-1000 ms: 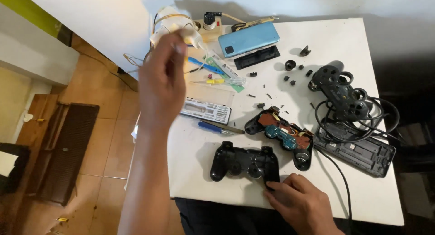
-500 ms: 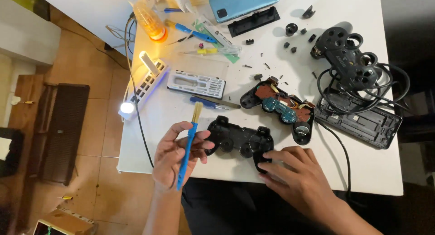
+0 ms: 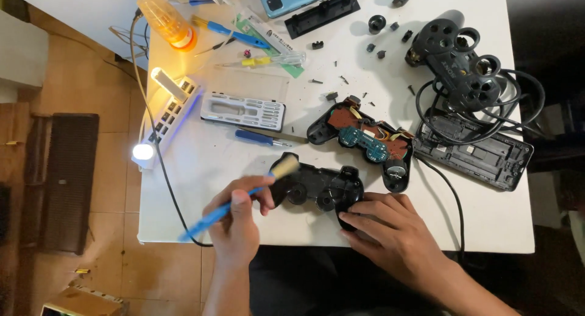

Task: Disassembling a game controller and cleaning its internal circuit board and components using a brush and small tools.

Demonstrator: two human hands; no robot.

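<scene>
My left hand [image 3: 236,221] grips a blue-handled brush [image 3: 210,218]; its pale bristles rest against the left grip of a black game controller [image 3: 317,188] lying near the table's front edge. My right hand [image 3: 390,231] presses on the right grip of that controller and holds it down. Just behind it lies an opened controller [image 3: 365,139] with its brown circuit board and wires exposed.
A white table [image 3: 487,218] carries a bit case [image 3: 244,111], blue screwdriver [image 3: 262,137], lit power strip [image 3: 161,118], orange-capped bottle [image 3: 166,17], loose screws and small buttons, another black controller shell [image 3: 457,63] with cable, and a black housing [image 3: 481,151]. The floor drops off left.
My left hand came down from the back of the table with the brush and now has its bristles on the black controller. My right hand stays on the controller.
</scene>
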